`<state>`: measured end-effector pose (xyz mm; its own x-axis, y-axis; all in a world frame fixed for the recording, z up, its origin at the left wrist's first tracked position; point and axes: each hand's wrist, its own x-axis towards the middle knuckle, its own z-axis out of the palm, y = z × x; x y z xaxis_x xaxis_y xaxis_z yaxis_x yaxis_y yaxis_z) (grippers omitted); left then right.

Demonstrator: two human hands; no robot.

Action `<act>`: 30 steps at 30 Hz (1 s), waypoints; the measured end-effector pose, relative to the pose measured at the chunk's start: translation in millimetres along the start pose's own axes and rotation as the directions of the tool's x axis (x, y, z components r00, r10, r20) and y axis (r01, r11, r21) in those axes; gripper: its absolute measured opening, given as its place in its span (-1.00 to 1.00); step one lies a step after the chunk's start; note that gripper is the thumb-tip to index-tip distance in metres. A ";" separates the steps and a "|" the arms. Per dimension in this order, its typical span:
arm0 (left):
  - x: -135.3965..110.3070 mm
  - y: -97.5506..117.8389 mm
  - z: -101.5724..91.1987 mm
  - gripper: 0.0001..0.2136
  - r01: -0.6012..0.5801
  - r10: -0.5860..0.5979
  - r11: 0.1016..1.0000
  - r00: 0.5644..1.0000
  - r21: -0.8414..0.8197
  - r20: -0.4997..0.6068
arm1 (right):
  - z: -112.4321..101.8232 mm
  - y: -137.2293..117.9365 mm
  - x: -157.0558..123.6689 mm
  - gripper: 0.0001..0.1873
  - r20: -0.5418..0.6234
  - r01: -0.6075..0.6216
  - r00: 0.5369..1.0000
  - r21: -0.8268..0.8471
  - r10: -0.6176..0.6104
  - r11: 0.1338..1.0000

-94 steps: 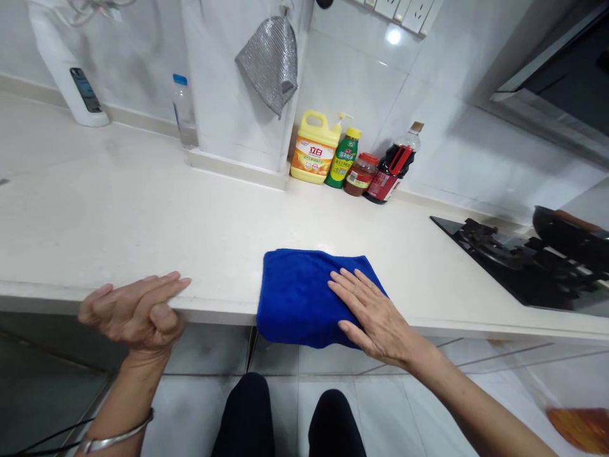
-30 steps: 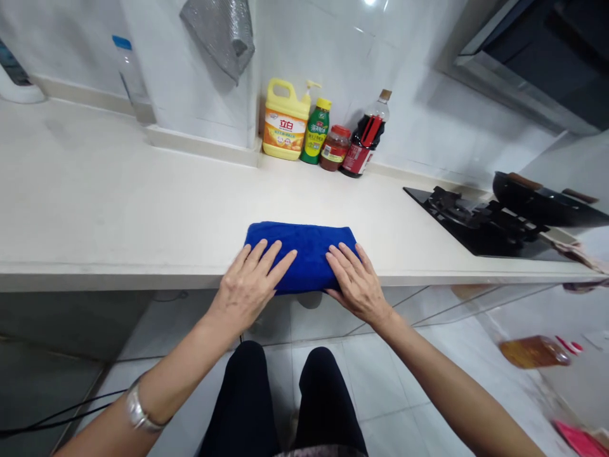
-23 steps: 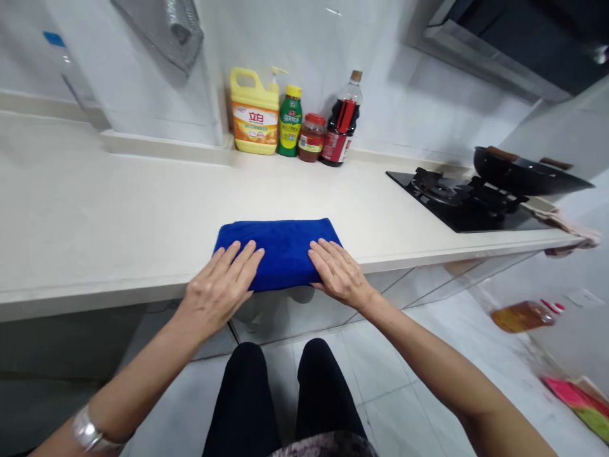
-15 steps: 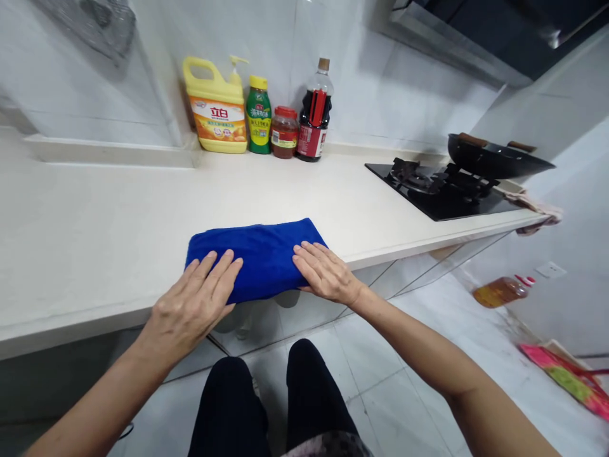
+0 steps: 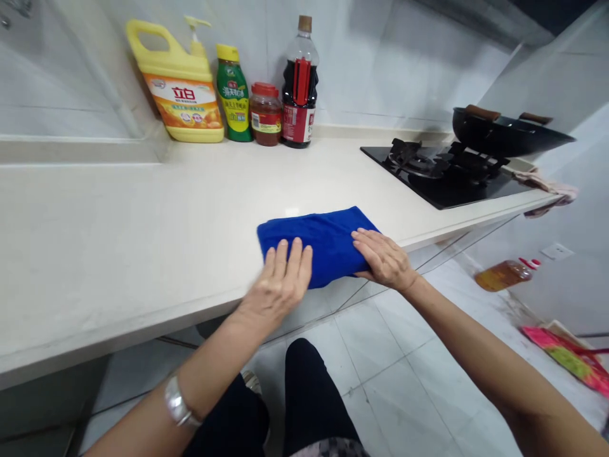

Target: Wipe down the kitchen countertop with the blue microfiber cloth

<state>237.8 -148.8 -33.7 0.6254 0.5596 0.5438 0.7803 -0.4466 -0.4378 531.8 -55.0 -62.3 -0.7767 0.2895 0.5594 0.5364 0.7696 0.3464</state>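
- Pale countertop [image 5: 118, 241] is running across the kitchen, tiled wall [image 5: 380, 76] rising behind.
- Blue cloth [image 5: 328, 244] is lying folded at the counter's front edge, front part drooping over.
- Left hand [image 5: 278, 285] is resting flat on the cloth's left part, fingers extended and close together; thumb is hiding, so can't tell if it's pinching.
- Right hand [image 5: 385, 260] is holding the cloth's right end, fingers lying on top, thumb showing at the lower edge.
- Silver bracelet [image 5: 178, 403] is circling the left wrist.
- Yellow jug [image 5: 183, 95], green bottle [image 5: 233, 95], red-lidded jar [image 5: 266, 120] and dark sauce bottle [image 5: 301, 89] are standing in a row by the wall, behind the cloth.
- Black hob [image 5: 438, 192] is sitting to the right, wok [image 5: 509, 134] resting on its far burner.
- Pinkish rag [image 5: 554, 190] is hanging over the counter's far end.
- Red-capped oil bottle [image 5: 507, 276] is appearing beyond, lower right.
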 end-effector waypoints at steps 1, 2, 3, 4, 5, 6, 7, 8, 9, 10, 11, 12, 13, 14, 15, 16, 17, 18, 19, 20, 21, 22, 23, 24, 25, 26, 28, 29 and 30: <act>8.9 7.1 3.3 -0.52 -0.001 0.001 1.000 1.000 0.013 0.003 | -1.9 6.2 -7.0 -0.31 0.013 -0.016 1.000 -0.010 0.016 1.000; 16.9 13.7 6.4 -0.55 0.004 -0.004 1.000 1.000 0.023 0.002 | -3.6 11.3 -13.1 -0.30 0.026 -0.038 0.999 -0.016 0.038 0.999; 23.7 19.5 9.5 -0.57 0.017 -0.017 0.999 1.000 0.033 -0.004 | -4.9 15.1 -18.1 -0.30 0.042 -0.065 0.997 -0.023 0.066 0.998; 29.1 24.2 12.5 -0.59 0.028 -0.028 0.999 1.000 0.037 -0.005 | -6.0 17.5 -21.7 -0.30 0.057 -0.091 0.994 -0.029 0.093 0.995; 32.8 27.8 15.4 -0.60 0.045 -0.045 0.999 0.999 0.029 0.000 | -6.9 18.5 -24.0 -0.31 0.067 -0.114 0.991 -0.035 0.116 0.993; 35.0 30.4 17.9 -0.60 0.059 -0.059 0.998 0.998 0.020 0.003 | -7.7 18.2 -24.9 -0.32 0.070 -0.127 0.989 -0.041 0.130 0.991; 36.0 32.3 19.9 -0.60 0.070 -0.070 0.997 0.998 0.013 0.004 | -8.6 16.5 -24.8 -0.32 0.066 -0.132 0.989 -0.047 0.135 0.990; 36.0 33.5 21.5 -0.60 0.081 -0.081 0.997 0.997 0.009 0.003 | -9.8 13.9 -23.8 -0.33 0.056 -0.131 0.989 -0.053 0.134 0.990; 35.3 34.5 22.5 -0.60 0.089 -0.089 0.996 0.996 0.008 0.001 | -11.2 10.5 -22.4 -0.32 0.043 -0.127 0.991 -0.061 0.130 0.990; 34.2 35.2 22.9 -0.60 0.096 -0.096 0.995 0.995 0.007 0.003 | -12.9 6.6 -20.7 -0.32 0.030 -0.124 0.992 -0.070 0.126 0.990; 32.6 35.6 22.9 -0.60 0.104 -0.104 0.995 0.995 0.002 0.011 | -14.5 2.2 -18.8 -0.31 0.019 -0.121 0.992 -0.080 0.123 0.989; 30.5 35.5 22.5 -0.60 0.109 -0.109 0.994 0.994 -0.007 0.025 | -15.9 -2.7 -16.7 -0.30 0.011 -0.120 0.992 -0.091 0.122 0.989; 27.5 34.8 21.6 -0.60 0.110 -0.109 0.994 0.993 -0.019 0.039 | -16.9 -8.2 -14.3 -0.30 0.003 -0.121 0.993 -0.099 0.122 0.988; 23.1 33.0 20.2 -0.60 0.108 -0.106 0.994 0.993 -0.029 0.050 | -17.3 -14.6 -11.3 -0.29 -0.005 -0.123 0.992 -0.105 0.123 0.987; 17.0 29.9 18.4 -0.60 0.103 -0.101 0.994 0.993 -0.033 0.053 | -17.0 -22.0 -7.6 -0.29 -0.016 -0.125 0.992 -0.109 0.124 0.986; 9.1 25.5 16.0 -0.59 0.096 -0.094 0.995 0.995 -0.030 0.045 | -15.9 -30.6 -2.9 -0.29 -0.031 -0.128 0.992 -0.110 0.125 0.986; -0.8 19.7 13.1 -0.59 0.089 -0.089 0.996 0.996 -0.020 0.023 | -14.1 -40.3 3.0 -0.28 -0.045 -0.130 0.991 -0.112 0.126 0.985; -12.4 12.5 9.6 -0.60 0.086 -0.086 0.996 0.996 -0.005 -0.008 | -11.8 -51.1 10.1 -0.28 -0.063 -0.133 0.990 -0.115 0.126 0.984; -25.4 4.2 5.5 -0.61 0.087 -0.087 0.996 0.995 0.012 -0.038 | -9.2 -62.6 18.4 -0.27 -0.080 -0.131 0.989 -0.119 0.122 0.984; -39.4 -4.9 0.8 -0.61 0.092 -0.090 0.995 0.994 0.027 -0.065 | -6.3 -74.6 27.7 -0.27 -0.097 -0.125 0.989 -0.122 0.114 0.985; -54.0 -14.6 -4.5 -0.61 0.098 -0.095 0.994 0.992 0.038 -0.084 | -3.4 -86.7 37.7 -0.26 -0.112 -0.117 0.988 -0.123 0.103 0.985; -69.0 -24.7 -10.4 -0.60 0.106 -0.103 0.994 0.991 0.040 -0.091 | -0.6 -98.8 48.2 -0.25 -0.125 -0.106 0.988 -0.121 0.091 0.987; -83.9 -34.8 -16.9 -0.58 0.112 -0.108 0.993 0.990 0.032 -0.092 | 2.0 -110.6 58.9 -0.25 -0.137 -0.094 0.988 -0.114 0.078 0.989; -98.9 -44.9 -23.8 -0.56 0.114 -0.112 0.993 0.990 0.017 -0.085 | 4.5 -122.2 69.8 -0.25 -0.144 -0.080 0.987 -0.103 0.065 0.992; -113.7 -54.9 -31.0 -0.52 0.116 -0.116 0.993 0.990 -0.001 -0.076 | 6.9 -133.4 80.6 -0.25 -0.149 -0.067 0.987 -0.087 0.053 0.994; -128.5 -64.7 -38.3 -0.49 0.119 -0.120 0.993 0.991 -0.016 -0.067 | 9.2 -144.6 91.4 -0.25 -0.155 -0.052 0.987 -0.068 0.041 0.996; -158.4 -84.0 -52.6 -0.45 0.126 -0.128 0.991 0.991 -0.037 -0.049 | 14.0 -167.2 113.2 -0.26 -0.168 -0.017 0.986 -0.023 0.012 1.000; -173.5 -93.5 -59.2 -0.43 0.137 -0.138 0.990 0.989 -0.041 -0.043 | 16.5 -179.0 124.3 -0.27 -0.175 0.002 0.985 0.000 -0.002 1.000; -188.9 -103.0 -65.3 -0.42 0.152 -0.154 0.987 0.987 -0.042 -0.042 | 19.1 -191.2 135.5 -0.27 -0.181 0.019 0.983 0.018 -0.015 1.000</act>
<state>39.5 -254.1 -44.5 0.4974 0.5917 0.6344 0.8658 -0.3850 -0.3198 317.7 -152.0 -67.2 -0.7122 0.1702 0.6810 0.5157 0.7850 0.3432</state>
